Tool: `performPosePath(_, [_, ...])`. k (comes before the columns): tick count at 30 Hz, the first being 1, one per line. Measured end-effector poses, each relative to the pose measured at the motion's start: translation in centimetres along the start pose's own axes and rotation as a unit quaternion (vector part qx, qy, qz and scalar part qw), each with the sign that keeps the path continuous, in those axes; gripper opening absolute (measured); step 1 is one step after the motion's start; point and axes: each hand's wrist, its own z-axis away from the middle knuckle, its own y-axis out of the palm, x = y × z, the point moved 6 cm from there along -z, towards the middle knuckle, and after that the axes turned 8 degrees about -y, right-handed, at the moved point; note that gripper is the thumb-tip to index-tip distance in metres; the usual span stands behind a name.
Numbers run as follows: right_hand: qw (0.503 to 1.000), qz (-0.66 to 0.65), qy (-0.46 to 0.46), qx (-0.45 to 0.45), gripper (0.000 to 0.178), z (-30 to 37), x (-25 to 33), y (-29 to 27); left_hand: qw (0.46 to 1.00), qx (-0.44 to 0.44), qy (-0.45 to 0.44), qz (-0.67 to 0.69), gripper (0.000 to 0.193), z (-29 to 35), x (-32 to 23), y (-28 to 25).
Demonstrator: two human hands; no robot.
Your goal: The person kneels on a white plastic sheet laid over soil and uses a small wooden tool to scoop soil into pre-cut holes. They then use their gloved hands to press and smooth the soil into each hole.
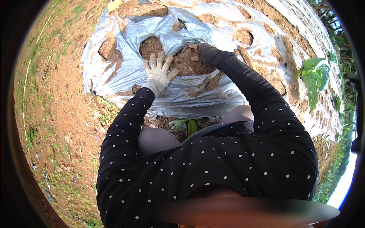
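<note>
Left hand (157, 74) splayed on film (178, 100), upper centre; right hand (200, 52) likely working soil (190, 67), grip unclear; next needs taut film.

From here, I see the view coming off the wearer's head, facing steeply down over the dotted black top (213, 163), near enough that the left hand (156, 75) and right hand (200, 53) sit above its centre. Its fisheye field (round, with dark corners) bends outward, reaching grassy ground (64, 114) at left, foliage (337, 38) at right.
</note>
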Motion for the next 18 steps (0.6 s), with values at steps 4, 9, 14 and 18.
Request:
performPosePath(4, [0.995,0.093,-0.039,0.016,0.06,-0.3,2.0,3.8,1.0,-0.012,0.004,0.006,0.073,0.1,-0.1,-0.3])
performPosePath(9, [0.985,0.17,0.006,0.034,0.052,-1.7,1.6,5.7,1.0,-0.003,0.008,0.006,0.07,0.1,-0.1,-0.5])
performPosePath(14, [0.99,0.131,-0.043,0.033,0.031,-2.1,-0.3,2.6,1.0,-0.008,0.013,0.016,0.069,0.1,0.1,-0.3])
performPosePath(18, [0.985,0.137,0.007,0.107,0.033,-0.9,-2.3,0.7,0.999,-0.027,0.016,0.023,0.07,0.1,0.2,-0.1])
